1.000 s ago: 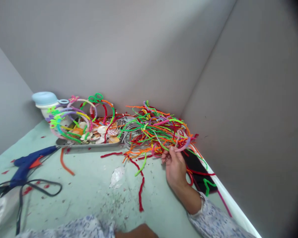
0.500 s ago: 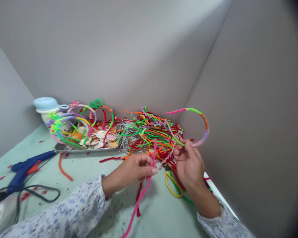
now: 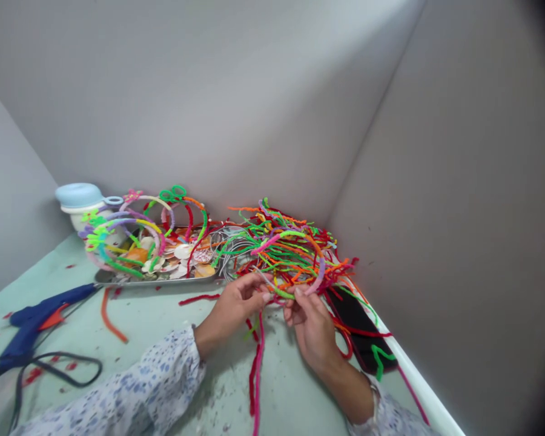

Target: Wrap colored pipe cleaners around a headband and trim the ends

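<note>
My left hand point(image 3: 236, 309) and my right hand point(image 3: 312, 327) meet just in front of a tangled heap of multicoloured pipe cleaners point(image 3: 290, 254). Both hands pinch a pipe-cleaner hoop point(image 3: 318, 275) in pink, green and lilac, which leans against the heap. A pink pipe cleaner point(image 3: 257, 375) hangs down from between my hands to the table. I cannot tell exactly how it joins the hoop, because my fingers hide that spot.
A metal tray point(image 3: 157, 281) of seashells stands left of the heap, with finished pipe-cleaner hoops point(image 3: 136, 233) and a blue-lidded container point(image 3: 79, 197) behind. A blue glue gun point(image 3: 34, 324) and its black cord point(image 3: 59, 363) lie at left. A black flat object point(image 3: 356, 327) lies by the right wall.
My hands have come closer together. The hoop has dropped from above the heap to lie against it. The pink pipe cleaner now hangs from between my hands.
</note>
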### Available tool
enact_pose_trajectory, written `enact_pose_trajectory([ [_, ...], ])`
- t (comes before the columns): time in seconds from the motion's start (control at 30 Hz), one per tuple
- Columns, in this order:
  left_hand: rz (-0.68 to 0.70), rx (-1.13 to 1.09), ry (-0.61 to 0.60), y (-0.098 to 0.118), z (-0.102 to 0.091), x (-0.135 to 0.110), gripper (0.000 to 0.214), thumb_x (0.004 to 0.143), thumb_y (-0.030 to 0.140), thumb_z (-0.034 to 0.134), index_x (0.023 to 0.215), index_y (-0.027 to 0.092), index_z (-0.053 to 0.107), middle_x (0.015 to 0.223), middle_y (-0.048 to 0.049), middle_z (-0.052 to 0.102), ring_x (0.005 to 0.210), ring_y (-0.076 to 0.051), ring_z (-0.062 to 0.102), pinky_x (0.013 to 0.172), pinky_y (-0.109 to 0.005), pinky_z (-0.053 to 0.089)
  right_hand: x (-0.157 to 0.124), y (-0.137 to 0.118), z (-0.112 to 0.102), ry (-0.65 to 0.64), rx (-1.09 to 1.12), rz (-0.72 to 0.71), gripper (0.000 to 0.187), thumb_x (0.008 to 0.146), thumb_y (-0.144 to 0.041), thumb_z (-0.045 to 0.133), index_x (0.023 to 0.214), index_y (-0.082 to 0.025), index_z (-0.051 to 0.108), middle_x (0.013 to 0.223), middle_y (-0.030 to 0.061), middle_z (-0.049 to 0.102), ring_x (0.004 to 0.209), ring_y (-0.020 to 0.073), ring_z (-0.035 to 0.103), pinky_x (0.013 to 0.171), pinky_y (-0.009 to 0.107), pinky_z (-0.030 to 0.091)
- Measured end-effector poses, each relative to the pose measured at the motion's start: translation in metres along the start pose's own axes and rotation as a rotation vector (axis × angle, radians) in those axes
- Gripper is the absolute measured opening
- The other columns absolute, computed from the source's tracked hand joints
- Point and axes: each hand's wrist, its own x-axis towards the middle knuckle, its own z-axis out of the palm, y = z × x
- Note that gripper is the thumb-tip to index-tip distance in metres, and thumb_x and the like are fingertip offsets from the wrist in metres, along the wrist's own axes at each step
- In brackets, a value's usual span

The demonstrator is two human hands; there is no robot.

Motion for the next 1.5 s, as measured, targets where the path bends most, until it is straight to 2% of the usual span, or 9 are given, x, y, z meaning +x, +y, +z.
enact_pose_trajectory([
  [0.2,-0.023,0.029,0.034,-0.019,0.0,0.002,0.023,0.073,0.034,0.072,0.082,0.014,0.069,0.067,-0.0001,0.061,0.058,-0.01,0.049,0.056,-0.021,0.039,-0.004,0.01,-0.001,-0.067,0.017,0.098,0.024,0.078,-0.04,0.067,0.083,-0.017,0.061,0.059,-0.0025,0.06,0.047,0.0099,0.054,0.041,0.018,0.039],
  [0.5,-0.006,0.052,0.071,-0.025,0.002,0.001,0.029,0.072,0.042,0.072,0.076,0.013,0.067,0.064,-0.0004,0.061,0.058,-0.012,0.051,0.058,-0.023,0.041,-0.001,0.019,-0.007,-0.079,0.019,0.135,0.027,0.077,-0.043,0.069,0.084,-0.018,0.061,0.061,-0.0012,0.063,0.045,0.0109,0.056,0.039,0.019,0.042],
  [0.57,-0.03,0.021,0.051,-0.027,0.002,0.001,0.029,0.071,0.041,0.073,0.077,0.013,0.066,0.064,-0.0003,0.061,0.058,-0.011,0.052,0.057,-0.023,0.042,0.0,0.019,-0.008,-0.074,0.022,0.132,0.027,0.077,-0.043,0.068,0.082,-0.018,0.061,0.06,-0.001,0.063,0.045,0.0113,0.056,0.038,0.019,0.041],
  [0.67,-0.058,-0.038,0.0,-0.029,0.0,0.0,0.032,0.068,0.037,0.077,0.088,0.014,0.066,0.072,-0.0012,0.064,0.061,-0.011,0.054,0.059,-0.022,0.043,0.002,0.016,-0.01,-0.066,0.034,0.103,0.026,0.081,-0.044,0.063,0.076,-0.018,0.06,0.056,-0.0012,0.06,0.044,0.0112,0.054,0.038,0.019,0.039],
  [0.77,-0.046,-0.1,-0.012,-0.031,-0.004,0.0,0.035,0.078,0.042,0.068,0.1,0.015,0.064,0.081,-0.0043,0.067,0.063,-0.011,0.058,0.058,-0.021,0.042,0.004,0.013,-0.013,-0.042,0.049,0.05,0.024,0.083,-0.04,0.06,0.071,-0.018,0.058,0.056,-0.0023,0.057,0.044,0.0097,0.051,0.038,0.018,0.036],
  [0.87,-0.052,-0.177,0.008,-0.033,-0.008,0.0,0.039,0.088,0.049,0.051,0.096,0.013,0.065,0.075,-0.0056,0.065,0.059,-0.012,0.058,0.055,-0.022,0.041,0.005,0.013,-0.017,-0.016,0.028,0.012,0.022,0.082,-0.037,0.059,0.068,-0.019,0.056,0.057,-0.0031,0.054,0.044,0.0095,0.048,0.038,0.019,0.034],
  [1.1,-0.101,-0.111,0.037,-0.035,-0.007,0.002,0.025,0.081,0.039,0.065,0.084,0.014,0.062,0.067,-0.0002,0.062,0.05,-0.008,0.054,0.049,-0.019,0.037,0.002,0.017,-0.018,-0.023,-0.17,-0.02,0.022,0.086,-0.042,0.056,0.08,-0.02,0.056,0.06,-0.0032,0.057,0.049,0.0106,0.05,0.045,0.021,0.037],
  [1.3,-0.113,-0.125,0.054,-0.033,-0.004,0.001,0.029,0.077,0.041,0.068,0.079,0.014,0.058,0.066,-0.0004,0.063,0.05,-0.008,0.054,0.047,-0.018,0.037,-0.002,0.015,-0.016,-0.136,-0.284,-0.013,0.024,0.084,-0.041,0.063,0.091,-0.019,0.055,0.058,-0.0047,0.057,0.052,0.0094,0.05,0.05,0.02,0.04],
  [1.5,-0.062,-0.181,0.047,-0.036,-0.009,0.004,0.031,0.085,0.043,0.058,0.092,0.013,0.062,0.069,-0.0013,0.062,0.052,-0.008,0.056,0.048,-0.018,0.039,0.001,0.018,-0.021,-0.128,-0.182,-0.001,0.016,0.084,-0.034,0.062,0.082,-0.02,0.055,0.055,-0.0041,0.058,0.048,0.0086,0.05,0.047,0.018,0.039],
])
